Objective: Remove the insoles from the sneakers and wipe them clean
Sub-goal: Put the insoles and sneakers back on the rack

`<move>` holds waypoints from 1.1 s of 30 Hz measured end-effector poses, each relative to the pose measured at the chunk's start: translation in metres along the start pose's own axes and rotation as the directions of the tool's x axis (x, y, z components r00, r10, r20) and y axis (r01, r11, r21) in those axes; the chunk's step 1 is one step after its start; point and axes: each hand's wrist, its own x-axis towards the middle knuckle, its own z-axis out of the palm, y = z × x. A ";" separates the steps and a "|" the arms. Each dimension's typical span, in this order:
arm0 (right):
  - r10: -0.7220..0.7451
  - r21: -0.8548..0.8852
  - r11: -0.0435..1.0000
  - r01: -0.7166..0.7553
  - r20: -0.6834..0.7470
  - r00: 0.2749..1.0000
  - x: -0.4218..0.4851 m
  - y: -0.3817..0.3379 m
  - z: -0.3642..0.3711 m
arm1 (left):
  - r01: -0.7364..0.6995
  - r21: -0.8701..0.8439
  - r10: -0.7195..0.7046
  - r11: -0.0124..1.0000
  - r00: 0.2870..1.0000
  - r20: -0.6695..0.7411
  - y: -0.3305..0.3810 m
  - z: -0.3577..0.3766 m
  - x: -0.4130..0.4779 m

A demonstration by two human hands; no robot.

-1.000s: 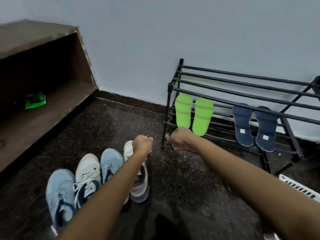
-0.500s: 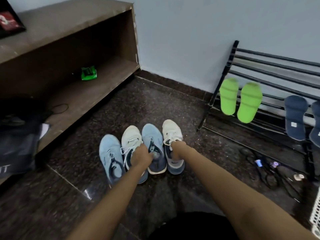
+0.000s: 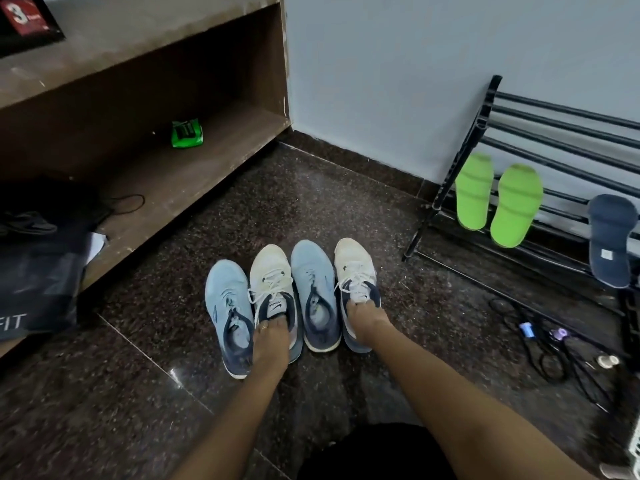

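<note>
Several sneakers stand in a row on the dark floor, alternating light blue and white. My left hand (image 3: 270,344) reaches into the heel opening of the left white sneaker (image 3: 272,282), its fingers hidden inside. My right hand (image 3: 366,323) reaches into the right white sneaker (image 3: 353,268) the same way. Two light blue sneakers (image 3: 227,296) (image 3: 313,282) sit beside them untouched. Two green insoles (image 3: 474,192) (image 3: 516,206) and a navy insole (image 3: 611,237) lean on the black shoe rack (image 3: 485,109) at the right.
A brown wooden shelf unit (image 3: 194,168) with a green packet (image 3: 187,133) runs along the left. A dark bag (image 3: 38,285) lies at its near end. Black cables and small items (image 3: 550,344) lie on the floor in front of the rack.
My view has swung down and left from the rack to the sneakers. Both hands came back from near the rack and went down into the two white sneakers.
</note>
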 end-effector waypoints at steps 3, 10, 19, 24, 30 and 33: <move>-0.033 -0.025 0.999 0.034 0.032 0.999 -0.005 -0.004 0.002 | -0.032 0.031 0.033 0.999 0.999 -0.024 0.003 0.005 -0.006; -0.031 0.081 0.996 0.044 -0.151 0.988 -0.036 0.003 -0.035 | -0.101 0.064 0.105 0.993 0.993 -0.059 0.006 -0.041 -0.019; 0.014 0.159 0.987 0.036 -0.305 0.952 -0.101 0.030 -0.098 | -0.194 0.170 0.225 0.966 0.956 -0.189 0.035 -0.135 -0.058; 0.029 0.204 0.977 0.065 -0.425 0.904 -0.153 0.046 -0.140 | -0.305 0.200 0.354 0.931 0.890 -0.289 0.075 -0.196 -0.092; 0.058 0.230 0.966 0.118 -0.639 0.767 -0.244 0.082 -0.181 | -0.462 0.185 0.496 0.867 0.766 -0.410 0.139 -0.262 -0.130; 0.116 0.260 0.961 0.098 -0.695 0.710 -0.280 0.113 -0.191 | -0.515 0.197 0.542 0.834 0.700 -0.466 0.169 -0.287 -0.146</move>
